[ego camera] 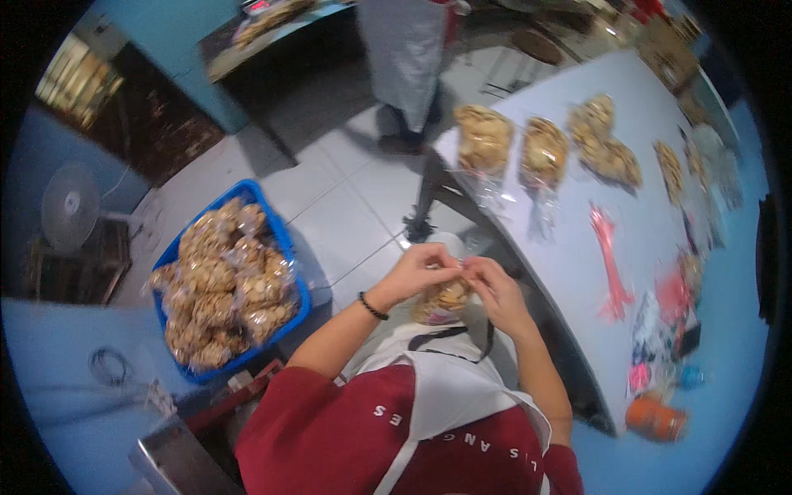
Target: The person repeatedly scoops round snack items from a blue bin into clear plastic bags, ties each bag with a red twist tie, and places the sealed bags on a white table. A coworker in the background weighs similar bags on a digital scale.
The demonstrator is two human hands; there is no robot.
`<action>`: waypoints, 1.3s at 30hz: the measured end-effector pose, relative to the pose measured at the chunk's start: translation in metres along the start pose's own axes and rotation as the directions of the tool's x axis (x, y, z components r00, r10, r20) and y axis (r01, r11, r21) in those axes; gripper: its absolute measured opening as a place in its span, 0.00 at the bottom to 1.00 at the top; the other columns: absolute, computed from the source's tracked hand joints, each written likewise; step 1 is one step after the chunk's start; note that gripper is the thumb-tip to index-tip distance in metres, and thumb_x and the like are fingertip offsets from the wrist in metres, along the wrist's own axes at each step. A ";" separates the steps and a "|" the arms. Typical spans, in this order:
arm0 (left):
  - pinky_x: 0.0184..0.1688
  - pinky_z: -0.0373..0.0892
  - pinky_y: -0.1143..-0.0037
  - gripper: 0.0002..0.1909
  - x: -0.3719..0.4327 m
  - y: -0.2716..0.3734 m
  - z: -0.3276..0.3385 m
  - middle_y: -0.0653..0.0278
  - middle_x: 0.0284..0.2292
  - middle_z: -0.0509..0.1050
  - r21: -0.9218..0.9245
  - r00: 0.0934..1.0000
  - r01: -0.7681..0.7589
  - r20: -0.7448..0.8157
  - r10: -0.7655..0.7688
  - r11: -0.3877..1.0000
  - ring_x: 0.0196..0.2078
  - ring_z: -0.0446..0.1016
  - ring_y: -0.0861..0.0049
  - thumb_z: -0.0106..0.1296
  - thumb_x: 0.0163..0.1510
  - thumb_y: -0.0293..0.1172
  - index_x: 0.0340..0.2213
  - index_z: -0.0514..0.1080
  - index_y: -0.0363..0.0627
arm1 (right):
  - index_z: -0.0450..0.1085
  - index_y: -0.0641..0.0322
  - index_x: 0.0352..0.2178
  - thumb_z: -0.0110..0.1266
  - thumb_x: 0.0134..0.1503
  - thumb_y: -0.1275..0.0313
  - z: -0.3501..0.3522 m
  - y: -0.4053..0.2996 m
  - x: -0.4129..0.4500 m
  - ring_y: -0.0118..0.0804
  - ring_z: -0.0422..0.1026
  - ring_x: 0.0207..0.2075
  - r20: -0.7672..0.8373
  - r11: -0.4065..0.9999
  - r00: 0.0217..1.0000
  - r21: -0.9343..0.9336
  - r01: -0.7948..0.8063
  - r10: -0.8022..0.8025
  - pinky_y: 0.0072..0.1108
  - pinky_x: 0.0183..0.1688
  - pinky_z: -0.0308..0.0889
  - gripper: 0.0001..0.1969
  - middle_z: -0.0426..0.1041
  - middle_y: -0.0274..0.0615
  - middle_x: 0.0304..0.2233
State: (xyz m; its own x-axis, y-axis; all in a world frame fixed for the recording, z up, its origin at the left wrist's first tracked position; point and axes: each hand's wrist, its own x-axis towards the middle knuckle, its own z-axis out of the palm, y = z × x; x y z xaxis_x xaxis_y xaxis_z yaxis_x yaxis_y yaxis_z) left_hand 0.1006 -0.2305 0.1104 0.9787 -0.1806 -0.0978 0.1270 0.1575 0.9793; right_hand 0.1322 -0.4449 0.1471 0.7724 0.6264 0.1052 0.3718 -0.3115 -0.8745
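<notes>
A clear plastic bag of chips [447,298] rests at my lap, against my white apron. My left hand [421,272] pinches the gathered neck of this bag from the left, with a dark bead bracelet on that wrist. From the right, my right hand [497,291] grips the same neck, its fingertips close to those of the left. Fingers partly hide the bag's top, so any tie there cannot be made out. On the white table to my right lie two filled bags, one [485,139] at the corner and another [544,151] beside it.
A blue basket [303,296] heaped with bagged chips stands at my left. Pink plastic ties [609,260] lie on the white table [557,247], with more bags [603,142] beyond. An orange-lidded jar [657,417] sits near its edge. An aproned person [402,62] stands ahead; a fan [71,204] is far left.
</notes>
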 end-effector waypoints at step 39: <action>0.60 0.60 0.69 0.12 -0.253 0.017 -0.259 0.56 0.49 0.68 0.679 -0.100 0.386 -0.643 0.759 0.625 0.57 0.63 0.64 0.39 0.66 0.30 0.43 0.69 0.37 | 0.69 0.68 0.41 0.51 0.57 0.83 0.093 -0.050 0.038 0.44 0.73 0.44 0.358 0.986 0.932 -0.131 0.099 -0.046 0.26 0.42 0.73 0.10 0.68 0.52 0.48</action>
State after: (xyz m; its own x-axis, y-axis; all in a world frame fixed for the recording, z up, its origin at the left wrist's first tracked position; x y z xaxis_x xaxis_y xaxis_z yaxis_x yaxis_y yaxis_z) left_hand -0.1029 0.0691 0.1058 0.1026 0.7618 0.6397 0.3473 -0.6300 0.6946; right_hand 0.0950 -0.3397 0.1507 0.5186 0.8544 -0.0315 0.5109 -0.3392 -0.7899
